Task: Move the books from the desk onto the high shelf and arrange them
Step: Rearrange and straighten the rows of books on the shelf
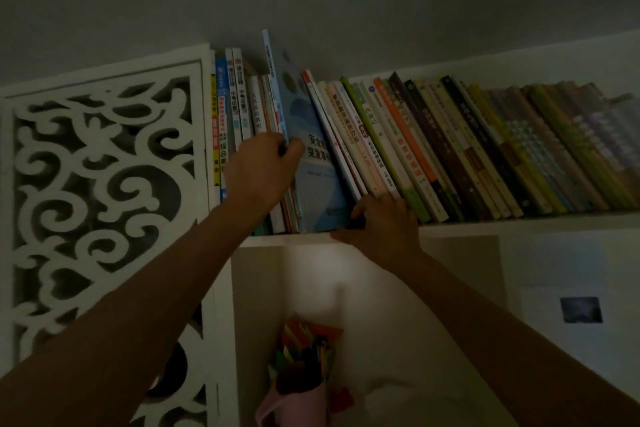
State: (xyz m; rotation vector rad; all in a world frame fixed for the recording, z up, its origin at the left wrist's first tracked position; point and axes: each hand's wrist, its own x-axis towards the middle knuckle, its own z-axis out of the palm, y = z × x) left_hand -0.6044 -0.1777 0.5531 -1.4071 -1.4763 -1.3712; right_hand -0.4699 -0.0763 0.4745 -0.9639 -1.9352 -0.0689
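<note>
Blue book [304, 149] is pinched at its spine by the left hand [258, 170] on the high shelf [485, 224]; leaning books [398, 142] rightward are braced by the right hand [382, 222], fingers curled.

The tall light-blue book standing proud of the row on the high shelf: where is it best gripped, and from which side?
Probably its exposed front spine edge, from the front, as the left hand pinches the tall light-blue book now. Neighbouring books press against its lower covers; the right hand rests at the white shelf edge.
</note>
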